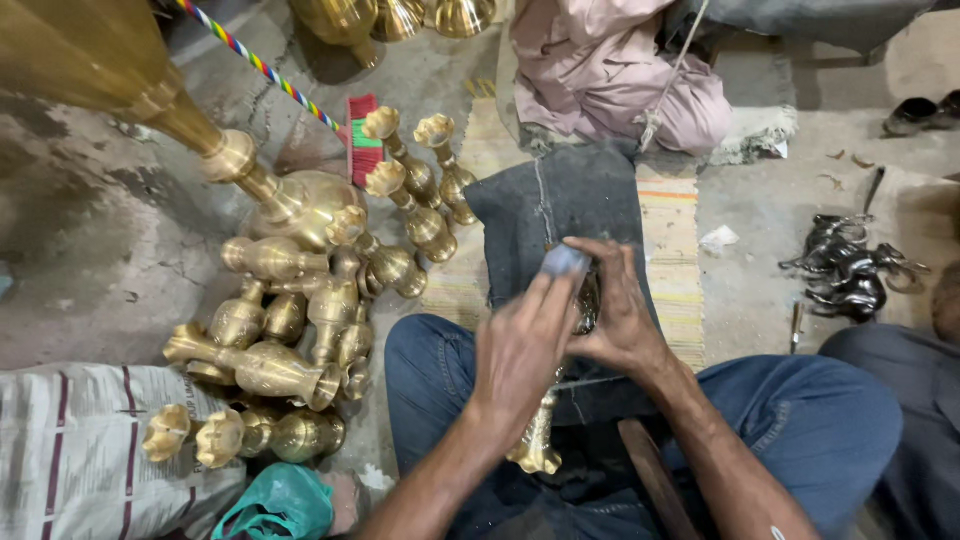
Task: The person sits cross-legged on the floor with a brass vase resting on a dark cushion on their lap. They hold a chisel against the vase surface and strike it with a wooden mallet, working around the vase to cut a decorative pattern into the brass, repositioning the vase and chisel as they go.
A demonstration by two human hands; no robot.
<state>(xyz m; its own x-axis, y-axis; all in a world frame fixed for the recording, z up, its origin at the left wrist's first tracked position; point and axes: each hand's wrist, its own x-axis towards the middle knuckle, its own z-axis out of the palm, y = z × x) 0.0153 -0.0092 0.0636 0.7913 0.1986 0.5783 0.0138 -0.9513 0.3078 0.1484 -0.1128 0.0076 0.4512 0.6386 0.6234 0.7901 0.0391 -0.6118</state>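
1. The brass vase (540,440) lies across the person's lap on the dark cloth (560,215).
2. The right hand (620,310) is clasped round its body; the left hand (520,345) pinches a small grey pad (566,261) against it.
3. It looks heavy, rigid and slippery; best held at the narrow neck.

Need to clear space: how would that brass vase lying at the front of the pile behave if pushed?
The brass vase lies on its side with a round belly, so it would probably roll. It looks like solid metal, likely heavy and stiff. Its polished surface may be slippery.

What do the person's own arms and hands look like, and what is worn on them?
Both forearms are bare, with no sleeves in view. The left hand and the right hand wear no gloves, and no rings, watch or bracelets are visible. The person wears blue jeans.
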